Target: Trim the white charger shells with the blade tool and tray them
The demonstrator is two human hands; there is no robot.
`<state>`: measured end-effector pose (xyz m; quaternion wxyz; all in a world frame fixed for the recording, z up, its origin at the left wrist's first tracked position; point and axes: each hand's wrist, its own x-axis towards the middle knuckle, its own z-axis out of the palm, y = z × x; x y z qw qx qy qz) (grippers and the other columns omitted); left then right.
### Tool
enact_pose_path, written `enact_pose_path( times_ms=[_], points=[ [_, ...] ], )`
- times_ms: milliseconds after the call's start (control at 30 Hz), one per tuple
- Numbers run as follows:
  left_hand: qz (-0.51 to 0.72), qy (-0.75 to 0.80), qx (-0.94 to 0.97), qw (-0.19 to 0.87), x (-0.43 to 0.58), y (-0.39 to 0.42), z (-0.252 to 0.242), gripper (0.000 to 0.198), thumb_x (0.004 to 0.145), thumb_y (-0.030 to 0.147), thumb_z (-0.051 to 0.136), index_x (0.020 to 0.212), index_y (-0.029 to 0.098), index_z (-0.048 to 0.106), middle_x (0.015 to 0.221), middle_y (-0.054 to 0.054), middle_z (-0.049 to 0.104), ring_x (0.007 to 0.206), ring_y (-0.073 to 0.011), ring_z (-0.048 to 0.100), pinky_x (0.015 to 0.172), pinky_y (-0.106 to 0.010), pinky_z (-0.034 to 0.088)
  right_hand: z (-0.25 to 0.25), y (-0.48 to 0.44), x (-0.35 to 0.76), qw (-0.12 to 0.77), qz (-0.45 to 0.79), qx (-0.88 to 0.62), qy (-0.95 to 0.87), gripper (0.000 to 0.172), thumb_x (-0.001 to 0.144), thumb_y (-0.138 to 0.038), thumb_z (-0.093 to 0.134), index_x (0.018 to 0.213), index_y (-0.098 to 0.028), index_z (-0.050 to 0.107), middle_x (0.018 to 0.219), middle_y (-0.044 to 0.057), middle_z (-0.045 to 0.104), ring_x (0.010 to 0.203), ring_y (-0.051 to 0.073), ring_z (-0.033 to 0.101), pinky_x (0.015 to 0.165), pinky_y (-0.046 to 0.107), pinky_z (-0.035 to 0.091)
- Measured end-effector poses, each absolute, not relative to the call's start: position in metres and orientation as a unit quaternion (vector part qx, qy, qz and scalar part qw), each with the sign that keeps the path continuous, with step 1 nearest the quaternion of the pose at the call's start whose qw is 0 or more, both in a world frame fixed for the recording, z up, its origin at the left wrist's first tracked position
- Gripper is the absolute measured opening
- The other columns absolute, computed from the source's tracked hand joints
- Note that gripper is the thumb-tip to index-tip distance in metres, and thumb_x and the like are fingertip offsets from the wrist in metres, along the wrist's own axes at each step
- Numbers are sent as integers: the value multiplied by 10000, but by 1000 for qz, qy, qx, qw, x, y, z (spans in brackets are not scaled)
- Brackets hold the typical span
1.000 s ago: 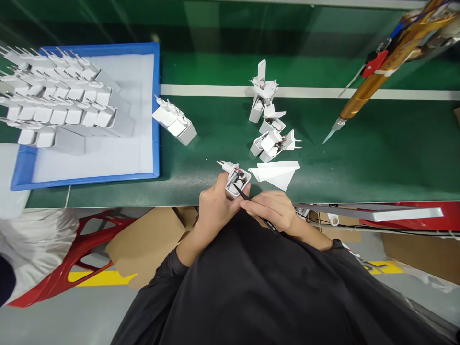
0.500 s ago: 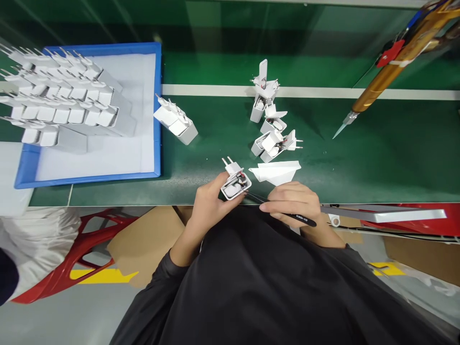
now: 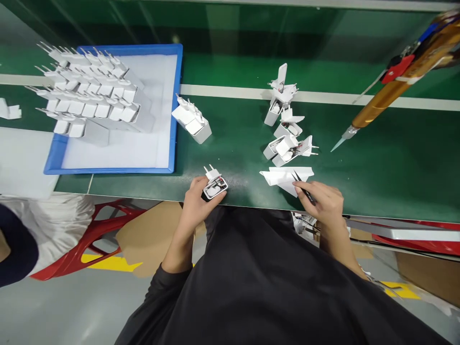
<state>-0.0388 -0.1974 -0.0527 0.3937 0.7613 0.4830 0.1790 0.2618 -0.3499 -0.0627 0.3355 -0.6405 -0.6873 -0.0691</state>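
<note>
Close to the bench's front edge, my left hand (image 3: 197,203) is closed around a white charger (image 3: 214,187). Its case is uncovered on top, showing parts and a bit of red wire inside, and the two-pin plug piece tilts up at the far side. My right hand (image 3: 323,200) grips black tweezers (image 3: 306,193) with their tips pointing away from me. Those tips are over a folded white sheet (image 3: 283,177) on the bench; whether they touch it I cannot tell. Beyond the sheet, several uncovered chargers (image 3: 285,147) stand in a cluster with their plug pieces hanging out.
A blue tray (image 3: 175,110) at the left holds rows of white chargers (image 3: 97,108). More chargers (image 3: 194,122) stand right of it. A gold dispensing tool (image 3: 381,103) with a pale nozzle hangs at the right. A person in white sits at far left.
My right hand has drawn the tweezers away from the charger, rightward to the folded sheet. My left hand still holds the charger, slightly farther from the right hand. The whole view has shifted a little.
</note>
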Motion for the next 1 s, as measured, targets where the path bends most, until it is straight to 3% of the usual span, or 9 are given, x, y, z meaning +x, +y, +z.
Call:
enact_pose_path(
  times_ms=[133, 267, 400, 467, 567, 633, 733, 900, 1000],
  points=[
    [193, 495, 689, 494, -30, -194, -52, 528, 807, 473, 675, 1275, 250, 577, 1211, -73, 663, 1064, -223, 647, 928, -353, 505, -76, -350, 260, 259, -99, -699, -659, 293, 848, -91, 584, 1094, -211, 688, 669, -4, 595, 617, 108, 531, 558, 264, 336],
    [245, 497, 663, 503, -19, -192, -52, 451, 860, 411, 618, 1280, 264, 539, 1079, -36, 722, 984, -169, 676, 843, -291, 531, -69, -349, 256, 247, -44, -721, -646, 352, 877, -112, 545, 1181, -253, 655, 845, 3, 670, 768, 118, 614, 616, 232, 418],
    [265, 495, 704, 434, -12, -195, -51, 358, 860, 277, 582, 1212, 243, 536, 959, -10, 744, 863, -134, 692, 736, -242, 523, -60, -353, 275, 368, -78, -727, -574, 181, 879, -165, 549, 977, -224, 689, 788, -10, 641, 625, 88, 568, 608, 227, 450],
    [267, 494, 724, 400, -11, -196, -52, 370, 833, 213, 574, 1199, 237, 521, 930, 2, 747, 818, -124, 694, 685, -223, 509, -60, -351, 297, 458, -163, -722, -492, 222, 883, -183, 486, 1052, -213, 626, 838, 8, 600, 627, 97, 545, 562, 235, 418],
    [269, 472, 765, 346, -12, -195, -56, 424, 786, 141, 578, 1194, 237, 511, 935, 12, 746, 806, -124, 685, 680, -223, 496, -61, -336, 336, 581, -210, -660, -427, 489, 800, -258, 476, 1289, -251, 456, 1123, 60, 565, 940, 179, 611, 692, 306, 494],
    [265, 437, 810, 288, -15, -192, -57, 444, 777, 111, 567, 1201, 232, 523, 954, 4, 746, 830, -141, 665, 726, -253, 490, -57, -321, 354, 665, -92, -582, -459, 624, 744, -338, 537, 1357, -262, 444, 1256, 81, 555, 1130, 255, 584, 848, 448, 507],
    [217, 368, 885, 187, -23, -189, -51, 469, 816, 129, 534, 1278, 212, 525, 1008, -36, 733, 920, -203, 609, 814, -341, 448, -48, -300, 362, 694, 19, -529, -487, 638, 741, -331, 659, 1351, -222, 504, 1236, 112, 589, 1143, 278, 591, 932, 514, 477],
    [124, 310, 931, 149, -35, -192, -34, 642, 930, 264, 452, 1527, 174, 234, 1211, -93, 654, 1011, -258, 537, 826, -389, 393, -38, -284, 345, 721, -13, -540, -434, 364, 835, -223, 667, 1189, -156, 617, 1094, 128, 639, 969, 211, 649, 763, 374, 543],
    [163, 318, 923, 141, -38, -197, -35, 537, 963, 260, 447, 1482, 187, 335, 1135, -87, 675, 991, -233, 559, 861, -356, 416, -37, -283, 337, 734, -4, -528, -427, 355, 831, -219, 683, 1171, -137, 619, 1073, 129, 651, 949, 201, 651, 752, 359, 541]
  ],
)
